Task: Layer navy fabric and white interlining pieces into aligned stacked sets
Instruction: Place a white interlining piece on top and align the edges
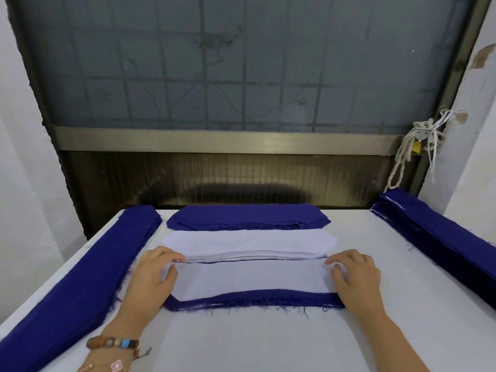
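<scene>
Fingers (175, 257) of the left hand (153, 275) are bent, their tips down on the far left corner of a white interlining piece (249, 277), the thumb lying on the sheet just beside them; fingers (334, 261) of the right hand (357, 280) sit the same way on the far right corner; whether either hand nips the edge or only presses it, I cannot tell. That piece lies flat on a navy fabric piece (255, 298), whose frayed border shows along the near side and as a thin line at the far edge; both are on the white desk (241, 342), in the middle, nearest the person. Just behind, touching the far edge, is a stack of white interlining (249, 241); behind that, a navy stack (247, 216). A long navy stack (75, 285) runs along the desk's left side; another long navy pile (434, 237) runs along the right. A beaded bracelet (115, 342) circles the left wrist; a knotted white rope (402, 157) hangs by the frosted window (241, 63) behind.
</scene>
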Demonstrator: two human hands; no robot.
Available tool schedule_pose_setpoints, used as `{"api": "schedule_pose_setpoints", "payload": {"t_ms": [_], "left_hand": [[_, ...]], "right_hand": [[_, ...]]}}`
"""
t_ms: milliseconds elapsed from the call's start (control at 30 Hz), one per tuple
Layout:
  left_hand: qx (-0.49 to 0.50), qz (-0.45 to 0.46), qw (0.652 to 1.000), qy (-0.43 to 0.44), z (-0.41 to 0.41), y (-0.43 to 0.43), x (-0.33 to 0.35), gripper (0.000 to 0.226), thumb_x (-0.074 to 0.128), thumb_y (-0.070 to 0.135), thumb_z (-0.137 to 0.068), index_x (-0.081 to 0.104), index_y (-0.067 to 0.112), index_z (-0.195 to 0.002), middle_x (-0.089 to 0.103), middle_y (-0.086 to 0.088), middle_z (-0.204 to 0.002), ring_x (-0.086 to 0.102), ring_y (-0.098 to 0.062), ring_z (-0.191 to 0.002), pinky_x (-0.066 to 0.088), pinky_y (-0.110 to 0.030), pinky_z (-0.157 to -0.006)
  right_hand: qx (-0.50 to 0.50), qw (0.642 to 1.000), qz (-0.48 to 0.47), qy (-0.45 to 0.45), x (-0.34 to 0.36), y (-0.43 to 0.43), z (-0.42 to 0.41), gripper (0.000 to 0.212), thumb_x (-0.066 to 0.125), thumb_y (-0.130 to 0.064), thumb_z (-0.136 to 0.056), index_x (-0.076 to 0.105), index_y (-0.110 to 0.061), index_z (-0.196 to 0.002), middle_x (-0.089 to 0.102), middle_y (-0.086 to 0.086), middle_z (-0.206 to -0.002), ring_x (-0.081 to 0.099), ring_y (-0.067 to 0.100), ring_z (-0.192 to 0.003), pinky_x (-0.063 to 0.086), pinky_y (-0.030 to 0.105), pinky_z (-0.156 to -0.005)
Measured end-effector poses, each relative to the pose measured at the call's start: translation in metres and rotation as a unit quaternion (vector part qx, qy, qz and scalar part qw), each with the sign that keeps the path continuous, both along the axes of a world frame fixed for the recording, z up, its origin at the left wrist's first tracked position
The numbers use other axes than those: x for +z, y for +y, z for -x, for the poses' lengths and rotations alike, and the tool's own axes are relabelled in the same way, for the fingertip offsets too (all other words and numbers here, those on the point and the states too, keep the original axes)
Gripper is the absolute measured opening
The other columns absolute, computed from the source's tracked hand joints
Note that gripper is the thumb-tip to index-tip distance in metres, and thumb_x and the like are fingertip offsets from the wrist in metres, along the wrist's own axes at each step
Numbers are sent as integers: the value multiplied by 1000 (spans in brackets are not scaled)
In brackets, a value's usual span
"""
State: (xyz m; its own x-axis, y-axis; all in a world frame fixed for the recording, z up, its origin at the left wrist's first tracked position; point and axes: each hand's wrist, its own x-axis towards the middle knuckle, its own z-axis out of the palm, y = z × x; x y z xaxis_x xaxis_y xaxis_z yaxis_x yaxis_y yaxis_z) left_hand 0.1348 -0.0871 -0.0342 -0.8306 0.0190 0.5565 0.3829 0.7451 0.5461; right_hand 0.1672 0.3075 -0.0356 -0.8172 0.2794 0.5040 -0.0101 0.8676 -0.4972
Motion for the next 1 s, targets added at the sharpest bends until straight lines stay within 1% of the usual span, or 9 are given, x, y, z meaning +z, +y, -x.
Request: {"api": "schedule_pose_setpoints", "payload": {"t_ms": [100,167,433,533,633,767,867,933,1000], "left_hand": [[-40,-3,999,-13,2,-1,-4,46,52,-17,-84,69,26,-80,64,17,-90,55,-4,-94,37,-5,-84],[-38,-16,999,-22,4,-2,-8,52,50,-20,-84,69,28,-73,66,18,-84,57,-1,-92,38,-3,-82],[-14,-59,997,-50,10,-2,-11,55,48,-18,-84,69,28,-63,66,18,-81,60,-2,-83,50,-29,-79],[-4,-52,997,-53,11,1,-10,54,49,-17,-84,68,28,-61,65,16,-78,61,-1,-81,52,-31,-77],[15,-48,996,-74,14,3,-5,54,47,-16,-84,67,26,-56,67,12,-74,62,2,-76,53,-32,-75],[36,5,992,-119,22,6,7,52,46,-10,-84,68,26,-54,68,14,-71,63,-1,-73,54,-29,-72],[40,117,982,-145,28,10,17,47,46,1,-87,64,30,-55,66,13,-72,60,-5,-71,52,-23,-70],[54,173,973,-146,33,14,24,44,45,6,-88,62,30,-56,63,15,-70,58,-3,-68,44,-13,-61],[56,167,975,-134,43,21,29,41,46,7,-89,62,32,-60,63,16,-72,57,-2,-69,36,-9,-56]], "right_hand": [[63,997,-26,-25,-1,-1,0,25,55,-5,-88,67,-27,-87,60,-13,-95,49,14,-91,35,31,-78],[62,996,-53,-46,-2,-1,1,26,53,-6,-88,67,-28,-89,60,-14,-96,51,13,-89,37,31,-78],[24,993,-89,-70,-2,-4,6,27,47,-10,-93,65,-30,-91,58,-15,-97,49,14,-88,38,32,-76],[16,992,-105,-73,-1,-5,9,28,44,-11,-94,64,-30,-92,58,-14,-97,48,13,-86,37,30,-75],[0,981,-168,-99,6,-8,16,29,41,-13,-96,64,-30,-93,56,-12,-94,48,12,-81,33,27,-72],[-24,964,-226,-137,19,-15,31,29,39,-9,-94,62,-25,-87,57,-7,-87,46,13,-72,32,26,-65],[-35,956,-242,-162,26,-20,45,26,39,-8,-92,45,-24,-72,47,-7,-74,46,12,-69,35,23,-62],[-35,954,-245,-172,28,-24,58,25,41,-9,-92,42,-23,-72,49,-6,-75,47,11,-68,37,21,-61],[-34,957,-236,-168,30,-32,70,20,42,-11,-94,46,-22,-77,52,-5,-80,47,10,-69,37,20,-63]]}}
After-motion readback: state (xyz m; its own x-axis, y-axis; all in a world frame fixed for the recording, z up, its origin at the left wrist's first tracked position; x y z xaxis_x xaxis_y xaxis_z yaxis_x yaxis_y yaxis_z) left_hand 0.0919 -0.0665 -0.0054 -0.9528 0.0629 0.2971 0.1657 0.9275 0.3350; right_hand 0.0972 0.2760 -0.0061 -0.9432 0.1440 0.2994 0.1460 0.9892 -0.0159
